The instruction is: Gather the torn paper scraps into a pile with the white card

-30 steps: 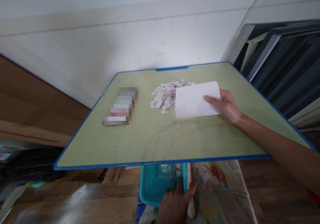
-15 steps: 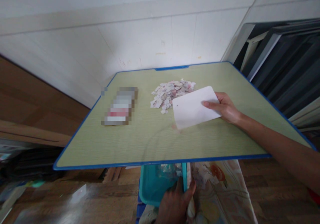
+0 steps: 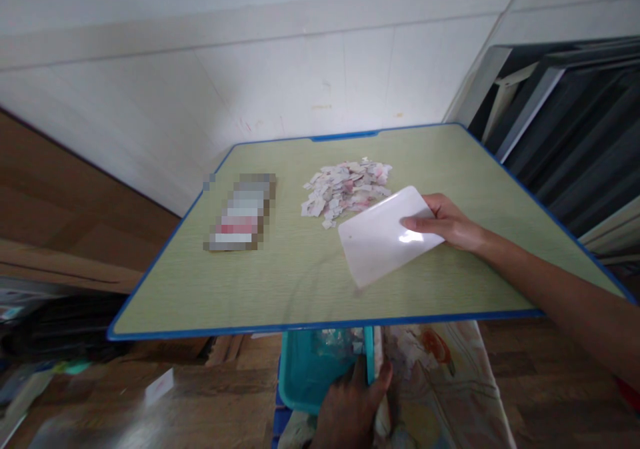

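Observation:
My right hand (image 3: 450,225) grips a flat white plastic card (image 3: 383,235) by its right end, holding it tilted on the green table (image 3: 250,289), its lower corner near the front edge. A heap of small torn paper scraps (image 3: 345,192) lies just beyond the card, toward the back of the table. Below the table's front edge my left hand (image 3: 350,405) holds the rim of a teal plastic bin (image 3: 310,369) that has some scraps in it.
A blurred rectangular object (image 3: 240,212) lies on the table's left half. A patterned cloth (image 3: 440,382) hangs beside the bin. Dark framed panels (image 3: 565,135) lean at the right; a white tiled wall (image 3: 280,82) stands behind. Clutter lies on the wooden floor at left.
My right hand has drawn the white card toward the table's front edge and turned it, away from the scrap heap. A stray scrap moved with it. My left hand stays on the bin.

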A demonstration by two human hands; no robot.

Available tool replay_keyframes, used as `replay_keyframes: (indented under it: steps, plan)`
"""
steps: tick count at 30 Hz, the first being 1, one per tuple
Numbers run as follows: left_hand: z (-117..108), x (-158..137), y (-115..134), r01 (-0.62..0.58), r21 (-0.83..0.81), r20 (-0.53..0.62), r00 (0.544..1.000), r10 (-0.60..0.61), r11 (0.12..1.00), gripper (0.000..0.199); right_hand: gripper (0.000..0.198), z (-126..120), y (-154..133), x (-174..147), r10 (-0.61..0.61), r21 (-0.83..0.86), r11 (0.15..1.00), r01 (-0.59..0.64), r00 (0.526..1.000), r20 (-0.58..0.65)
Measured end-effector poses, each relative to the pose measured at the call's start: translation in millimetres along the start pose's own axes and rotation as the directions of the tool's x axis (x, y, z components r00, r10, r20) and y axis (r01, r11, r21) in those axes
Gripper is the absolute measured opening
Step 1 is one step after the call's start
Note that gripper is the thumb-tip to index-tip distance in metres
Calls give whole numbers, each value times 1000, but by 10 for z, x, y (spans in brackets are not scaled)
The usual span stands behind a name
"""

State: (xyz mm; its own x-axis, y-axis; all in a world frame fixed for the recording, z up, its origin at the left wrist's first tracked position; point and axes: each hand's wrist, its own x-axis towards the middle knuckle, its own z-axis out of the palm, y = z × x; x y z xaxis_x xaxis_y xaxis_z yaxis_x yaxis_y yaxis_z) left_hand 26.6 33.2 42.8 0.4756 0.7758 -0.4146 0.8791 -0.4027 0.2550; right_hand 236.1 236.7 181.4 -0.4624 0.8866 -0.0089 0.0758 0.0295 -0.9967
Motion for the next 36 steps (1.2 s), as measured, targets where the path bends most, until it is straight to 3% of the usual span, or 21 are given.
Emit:
replay_keyframes:
  steps: [7,12,14,17,22,25,30,36]
  plan:
    - [-45,-4,10,-18,-27,26,999,19,999,67,15,-16,7,-15,2,59,998,-4,999,42]
    - [-12,-6,0,-7,-15,35,999,7,1000,74,21,-15,-5,-14,60,9,998,-62,989,139]
    - [-1,-4,-5,-6,-7,29,1000,6,1000,71,20,-1,0,-5,38,14,999,-40,994,103]
    - [-2,4,-12,-23,-15,26,999,24,1000,69,18,19,29,21,-32,35,999,34,997,-68]
    - [-13,2,-11,-17,-9,22,1000,17,1000,64,22,27,64,74,-95,27,994,108,952,-291]
    - [-21,-4,-9,-22,-29,3,1000,22,999,68,22,25,53,75,-92,-21,996,90,957,-275]
    - [-29,-4,-7,-23,-42,-12,1000,23,999,70,17,22,40,46,-56,-65,997,51,995,-87]
    - [35,-3,-8,-23,-20,-52,998,22,1000,67,23,45,44,55,-138,-95,988,122,973,-183]
